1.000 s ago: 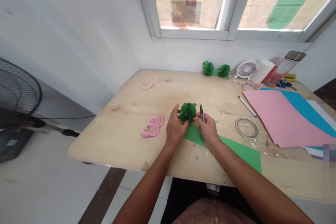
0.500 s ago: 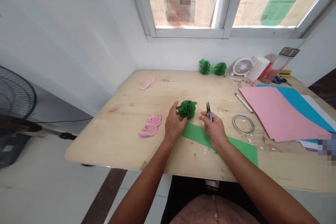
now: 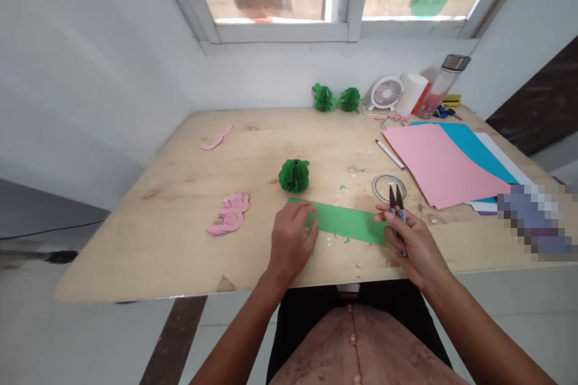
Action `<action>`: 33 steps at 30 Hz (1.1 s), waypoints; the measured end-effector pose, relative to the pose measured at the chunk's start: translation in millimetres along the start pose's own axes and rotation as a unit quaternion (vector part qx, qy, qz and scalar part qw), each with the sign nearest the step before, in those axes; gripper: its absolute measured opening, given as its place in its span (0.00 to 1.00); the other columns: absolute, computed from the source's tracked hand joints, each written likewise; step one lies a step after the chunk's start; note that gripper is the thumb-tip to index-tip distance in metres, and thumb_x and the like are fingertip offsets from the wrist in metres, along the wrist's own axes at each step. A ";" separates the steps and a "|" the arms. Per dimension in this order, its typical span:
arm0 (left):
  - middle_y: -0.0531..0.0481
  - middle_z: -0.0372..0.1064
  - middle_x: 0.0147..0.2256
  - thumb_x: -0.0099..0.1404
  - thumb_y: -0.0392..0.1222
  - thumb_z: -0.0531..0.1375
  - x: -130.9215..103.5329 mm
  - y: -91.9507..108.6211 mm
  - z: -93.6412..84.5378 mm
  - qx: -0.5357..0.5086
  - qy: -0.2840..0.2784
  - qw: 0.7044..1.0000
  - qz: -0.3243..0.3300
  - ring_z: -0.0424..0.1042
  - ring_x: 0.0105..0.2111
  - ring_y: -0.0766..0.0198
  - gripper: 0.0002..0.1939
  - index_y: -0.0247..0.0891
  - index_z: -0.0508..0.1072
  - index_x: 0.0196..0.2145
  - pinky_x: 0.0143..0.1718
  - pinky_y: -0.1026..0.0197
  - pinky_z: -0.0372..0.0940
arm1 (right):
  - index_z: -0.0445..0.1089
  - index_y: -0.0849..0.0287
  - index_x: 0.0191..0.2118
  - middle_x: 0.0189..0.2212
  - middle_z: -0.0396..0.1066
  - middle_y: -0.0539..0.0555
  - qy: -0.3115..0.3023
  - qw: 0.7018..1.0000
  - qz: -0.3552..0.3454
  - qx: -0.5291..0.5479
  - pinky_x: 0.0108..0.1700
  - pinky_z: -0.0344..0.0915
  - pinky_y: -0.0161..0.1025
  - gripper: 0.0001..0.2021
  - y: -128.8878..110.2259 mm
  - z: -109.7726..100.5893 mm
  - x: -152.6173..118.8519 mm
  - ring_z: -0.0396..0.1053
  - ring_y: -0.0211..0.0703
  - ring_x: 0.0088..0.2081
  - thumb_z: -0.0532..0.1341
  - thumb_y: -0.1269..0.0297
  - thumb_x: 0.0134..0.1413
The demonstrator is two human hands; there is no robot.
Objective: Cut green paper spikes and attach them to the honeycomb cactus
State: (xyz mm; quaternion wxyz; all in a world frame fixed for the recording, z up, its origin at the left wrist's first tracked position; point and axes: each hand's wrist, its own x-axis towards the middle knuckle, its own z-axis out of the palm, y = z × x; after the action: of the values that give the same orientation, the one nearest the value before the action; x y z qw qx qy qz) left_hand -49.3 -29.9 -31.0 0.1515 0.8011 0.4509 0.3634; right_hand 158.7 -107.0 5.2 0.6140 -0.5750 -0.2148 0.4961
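Observation:
My right hand (image 3: 413, 240) is closed around small thread snips (image 3: 396, 207), whose dark blades point up and stand apart. Its fingers are at the right end of a green paper strip (image 3: 347, 221) lying on the table. Over the strip's left end is my left hand (image 3: 293, 237), fingers bent, apart and slightly blurred, holding nothing I can see; whether it touches the paper I cannot tell. Just beyond this hand a green folded-paper ball (image 3: 294, 175) rests on the wooden table (image 3: 180, 204).
Pink cut-paper pieces (image 3: 230, 215) lie on the left. At the back stand two green paper balls (image 3: 324, 98), a small white fan (image 3: 386, 94) and a bottle (image 3: 442, 87). A tape ring (image 3: 374, 188), a white pen (image 3: 389, 154) and pink sheets (image 3: 445, 162) are on the right.
My left hand has let go of the green paper ball and come back toward the strip's left end. My right hand has moved right with the snips. The view has shifted.

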 end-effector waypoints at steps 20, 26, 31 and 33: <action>0.48 0.69 0.32 0.51 0.31 0.59 57.2 63.1 70.4 0.054 -0.318 0.944 0.070 0.68 0.38 0.54 0.07 0.40 0.66 0.29 0.41 0.53 0.60 | 0.74 0.58 0.38 0.27 0.69 0.51 0.017 0.998 0.034 0.057 0.18 0.34 0.34 0.13 18.3 -58.0 -32.7 0.41 0.26 0.15 0.67 0.58 0.47; 0.52 0.70 0.30 0.57 0.30 0.54 55.9 48.9 40.2 -0.028 -0.240 0.970 -0.015 0.70 0.33 0.62 0.11 0.41 0.68 0.37 0.36 0.60 0.63 | 0.73 0.58 0.41 0.29 0.70 0.52 0.001 0.999 0.013 0.030 0.19 0.35 0.34 0.14 19.3 -47.4 -29.2 0.41 0.27 0.16 0.65 0.55 0.50; 0.50 0.72 0.33 0.57 0.36 0.56 58.1 40.2 2.4 -0.200 -0.181 0.957 -0.109 0.71 0.34 0.62 0.12 0.38 0.72 0.40 0.37 0.60 0.64 | 0.72 0.60 0.41 0.27 0.70 0.52 -0.026 0.999 -0.009 0.018 0.19 0.38 0.35 0.18 17.3 -29.9 -23.4 0.43 0.28 0.16 0.56 0.50 0.58; 0.48 0.73 0.35 0.57 0.38 0.58 56.6 38.6 -8.2 -0.273 -0.175 0.934 -0.150 0.71 0.35 0.61 0.11 0.37 0.73 0.39 0.36 0.60 0.65 | 0.72 0.61 0.41 0.26 0.69 0.51 -0.039 0.999 -0.007 0.014 0.20 0.39 0.35 0.19 17.9 -22.3 -21.1 0.43 0.28 0.16 0.54 0.49 0.59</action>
State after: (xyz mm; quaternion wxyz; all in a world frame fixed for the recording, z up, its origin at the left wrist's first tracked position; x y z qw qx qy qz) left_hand -12.9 -4.6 21.9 0.4938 0.7027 0.4158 0.2991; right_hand 162.1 -138.7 -10.3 0.6168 -0.5448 -0.2361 0.5167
